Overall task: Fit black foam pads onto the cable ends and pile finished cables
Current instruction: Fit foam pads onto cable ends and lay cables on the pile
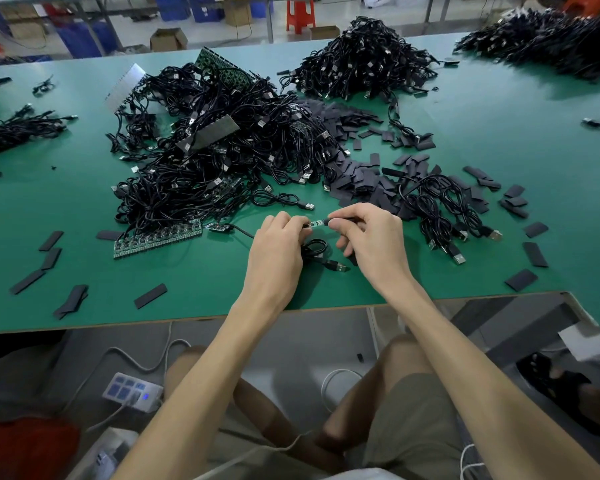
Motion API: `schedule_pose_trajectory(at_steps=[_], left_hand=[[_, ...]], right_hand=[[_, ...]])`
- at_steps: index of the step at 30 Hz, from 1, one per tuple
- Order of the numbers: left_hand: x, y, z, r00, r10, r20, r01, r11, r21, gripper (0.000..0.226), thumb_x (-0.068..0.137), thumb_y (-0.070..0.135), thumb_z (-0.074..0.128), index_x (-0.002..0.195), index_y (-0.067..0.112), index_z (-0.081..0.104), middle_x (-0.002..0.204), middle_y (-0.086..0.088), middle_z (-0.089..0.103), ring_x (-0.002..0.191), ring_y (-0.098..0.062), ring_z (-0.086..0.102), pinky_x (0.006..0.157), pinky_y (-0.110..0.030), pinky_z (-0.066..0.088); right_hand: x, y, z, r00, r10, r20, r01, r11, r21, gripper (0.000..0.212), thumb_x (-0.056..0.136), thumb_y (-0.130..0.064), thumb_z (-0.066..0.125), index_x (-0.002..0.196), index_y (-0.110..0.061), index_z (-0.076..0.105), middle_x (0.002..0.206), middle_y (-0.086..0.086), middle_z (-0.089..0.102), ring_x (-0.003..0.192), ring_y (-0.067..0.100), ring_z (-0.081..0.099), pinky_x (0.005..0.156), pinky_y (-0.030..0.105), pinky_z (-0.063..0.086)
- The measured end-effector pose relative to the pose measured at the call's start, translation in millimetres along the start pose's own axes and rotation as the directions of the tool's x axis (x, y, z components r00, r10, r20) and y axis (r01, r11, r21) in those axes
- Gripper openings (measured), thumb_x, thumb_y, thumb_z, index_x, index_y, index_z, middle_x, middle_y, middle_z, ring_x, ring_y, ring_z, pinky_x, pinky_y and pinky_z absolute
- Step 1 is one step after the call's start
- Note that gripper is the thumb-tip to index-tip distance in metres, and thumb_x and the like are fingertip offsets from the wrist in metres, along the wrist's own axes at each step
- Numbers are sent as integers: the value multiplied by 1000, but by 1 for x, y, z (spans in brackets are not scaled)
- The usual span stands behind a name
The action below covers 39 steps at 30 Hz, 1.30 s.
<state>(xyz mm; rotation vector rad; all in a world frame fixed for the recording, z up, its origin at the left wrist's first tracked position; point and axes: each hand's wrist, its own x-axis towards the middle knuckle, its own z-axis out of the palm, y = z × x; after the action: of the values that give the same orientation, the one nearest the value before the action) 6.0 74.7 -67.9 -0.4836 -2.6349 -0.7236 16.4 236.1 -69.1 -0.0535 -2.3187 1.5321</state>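
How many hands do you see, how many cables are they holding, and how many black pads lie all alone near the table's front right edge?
Hands: 2 (left hand, right hand)
Held cable: 1
Lone pads: 3
Total: 6

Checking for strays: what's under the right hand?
Beside it a coiled cable with its USB plug rests on the green table. Anything beneath the right hand itself is covered.
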Motion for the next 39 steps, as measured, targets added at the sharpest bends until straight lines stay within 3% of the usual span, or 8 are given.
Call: schedule_pose_trajectory(at_steps=[8,14,20,22,27,33,36,39], left_hand=[[1,0,-5,1000,8,29,-6,997,-83,21,101,5,54,115,2,68,100,-12,63,99,-32,53,85,-49,47],[1,-3,-7,999,-26,24,30,984,-175,28,97,-6,50,114,3,69,99,-7,61,95,-30,61,84,-47,52],[3,-4,-3,997,70,28,-65,987,-148,19,98,4,60,114,3,70,98,-9,66,97,-29,54,85,-44,46],[3,-6,-4,997,66,42,-56,977,-207,19,99,9,61,115,7,70,99,-6,67,97,-25,53,85,-37,44],[4,-8,-12,987,-105,119,152,835,-529,12,96,26,70,107,22,72,90,9,74,90,-9,68,78,-22,50],[3,-12,-14,988,-91,126,153,709,-688,14,100,15,63,108,11,73,86,1,78,81,-10,70,80,-27,56],[3,-14,-14,986,-92,137,163,659,-734,14,99,9,63,107,8,75,86,-1,79,79,-8,71,77,-22,55],[3,-14,-15,989,-87,121,149,645,-750,14,98,6,64,103,12,76,82,4,78,74,-4,69,73,-17,52]], right_hand=[[0,-2,-1,999,-14,33,13,1000,25,10,91,-11,73,93,-21,76,64,-2,69,52,15,64,58,30,58],[-2,-5,-2,987,-48,152,36,996,77,12,92,-8,73,96,-18,76,63,-14,69,51,6,61,56,20,52],[-2,-5,-2,990,-41,138,32,997,69,14,91,-7,73,98,-19,76,64,-18,68,54,7,61,55,23,52],[-1,-5,-3,989,-40,144,28,996,87,13,92,-7,72,99,-16,77,63,-15,68,53,7,61,55,23,52],[0,-5,-1,997,-22,68,16,996,87,10,91,-9,72,97,-15,78,57,-11,66,49,7,59,54,21,50],[-1,-3,-1,999,-17,48,12,995,95,12,90,-9,73,98,-17,78,63,-15,68,54,7,61,53,22,51],[-2,-2,1,997,-36,75,29,996,88,15,89,-10,75,97,-23,76,69,-16,69,57,7,63,55,20,50],[-2,-2,1,993,-80,90,76,996,42,14,89,-14,77,100,-23,76,86,-13,71,72,6,67,65,20,51]])
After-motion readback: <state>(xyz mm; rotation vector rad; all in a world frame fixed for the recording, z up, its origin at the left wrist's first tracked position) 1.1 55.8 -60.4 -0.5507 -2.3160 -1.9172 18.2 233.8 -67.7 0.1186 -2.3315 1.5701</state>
